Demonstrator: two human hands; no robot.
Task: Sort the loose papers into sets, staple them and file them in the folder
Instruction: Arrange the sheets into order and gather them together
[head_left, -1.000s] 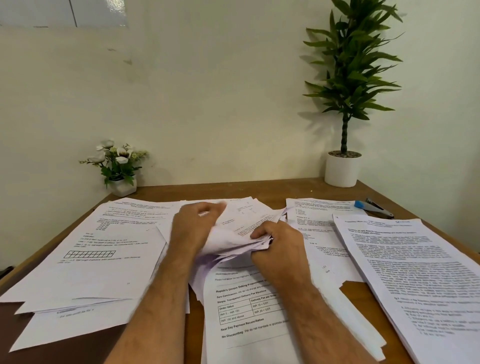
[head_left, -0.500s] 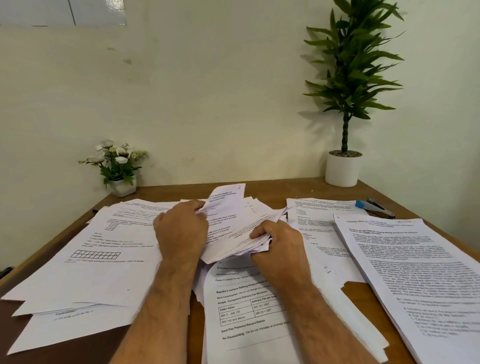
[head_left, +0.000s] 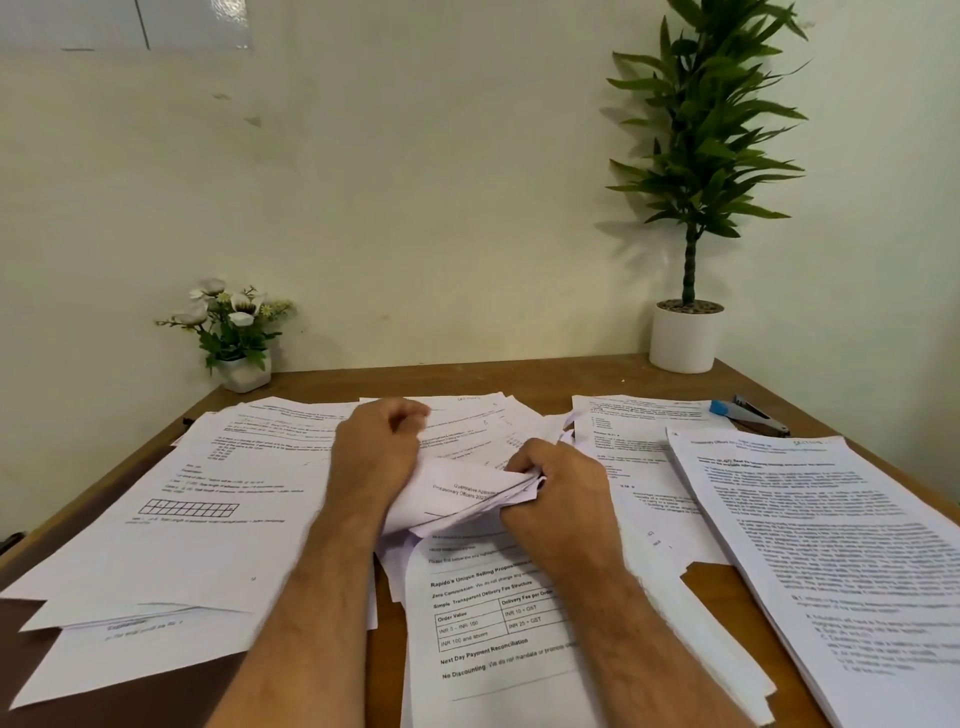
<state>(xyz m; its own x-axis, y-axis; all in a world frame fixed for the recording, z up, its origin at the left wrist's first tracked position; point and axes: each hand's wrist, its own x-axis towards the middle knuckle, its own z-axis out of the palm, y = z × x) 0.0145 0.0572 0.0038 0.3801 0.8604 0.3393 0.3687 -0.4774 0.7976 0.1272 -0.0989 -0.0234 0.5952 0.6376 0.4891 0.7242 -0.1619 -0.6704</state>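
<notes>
Wooden desk (head_left: 519, 376) strewn with loose papers (head_left: 208, 519): both hands, left hand (head_left: 376, 457) and right hand (head_left: 558, 483), grip a curled bundle of sheets (head_left: 462, 493), apparently thumbing for a set, stapler (head_left: 753, 415) waiting far right

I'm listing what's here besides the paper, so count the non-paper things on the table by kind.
Potted plants: 2, the tall green plant in a round white pot and the small white-flowered plant in a white pot
Staplers: 1, the blue-and-silver stapler
Total: 3
</notes>
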